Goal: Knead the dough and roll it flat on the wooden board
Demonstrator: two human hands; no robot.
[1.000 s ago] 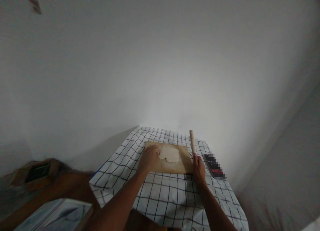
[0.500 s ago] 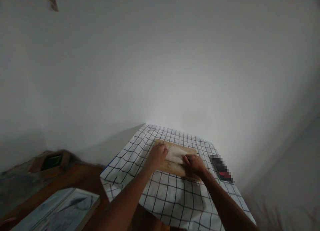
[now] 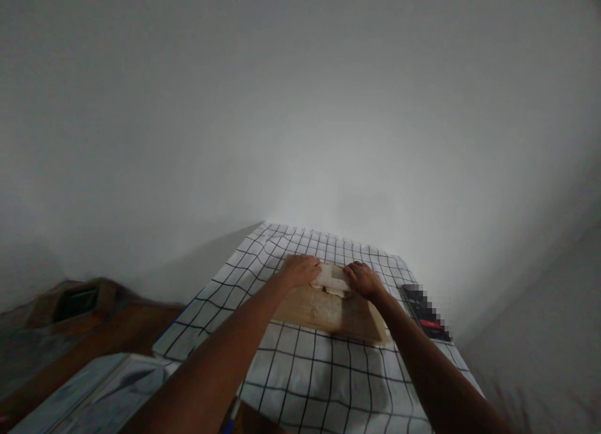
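Observation:
A pale, soft piece of dough [image 3: 336,285] lies toward the far side of a wooden board [image 3: 323,312]. My left hand [image 3: 301,270] has its curled fingers on the dough's left end, palm down. At the right end, my right hand [image 3: 363,279] grips it in the same way, fingers bent over the far edge. Between the hands, the dough's near edge looks folded and uneven. Its far side is partly hidden by my fingers. Whitish smears mark the bare wood nearer to me.
A black-and-white checked cloth [image 3: 310,365] covers the table under the board. On the right lies a dark, partly blurred-out flat item [image 3: 422,312] with a red band. A plain wall [image 3: 300,121] rises behind. A pale box-like item [image 3: 94,390] is at lower left.
Both hands have moved away from me toward the board's far edge and closer together. The dough, flat and spread before, is now bunched up there, baring more of the near wood.

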